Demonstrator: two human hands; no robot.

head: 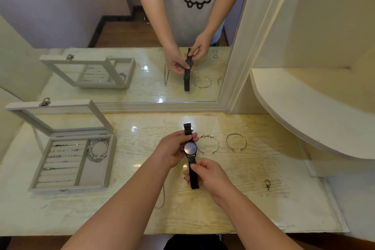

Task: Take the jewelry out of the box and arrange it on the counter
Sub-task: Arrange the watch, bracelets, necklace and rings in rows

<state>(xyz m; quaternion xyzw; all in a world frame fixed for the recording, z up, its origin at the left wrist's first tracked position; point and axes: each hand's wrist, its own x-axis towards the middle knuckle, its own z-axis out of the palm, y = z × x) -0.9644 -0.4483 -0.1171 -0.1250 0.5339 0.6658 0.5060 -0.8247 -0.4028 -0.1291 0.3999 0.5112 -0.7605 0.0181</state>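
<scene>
Pale wood-grain counter (243,205) under a wall mirror (121,16). Grey box (69,187) sits at far left, lid (67,104) up and tilted back. Inside it are rings (65,150) in the roll slots on the left and stacked bangles (97,150) in the right compartment.

Watch (190,147) is out of the box at counter centre, held in both hands. Dial faces up and the black strap is stretched straight.
- Left hand (173,151) grips the case and upper strap, fingers curled round it, thumb beside the dial.
- Right hand (208,174) pinches the lower strap, thumb on top, fingers clamped beneath. Strap end sticks out below.

Cannot tell if the watch touches the counter.

Two open cuffs lie flat right of the watch. Near cuff (217,144) is just beside the left fingertips. Far cuff (236,134) is further right, apart from it. Small ring-like piece (267,183) lies alone, well right of the right hand. Thin chain (163,197) is partly hidden under the left forearm.

Mirror reflects the hands, watch and box.
</scene>
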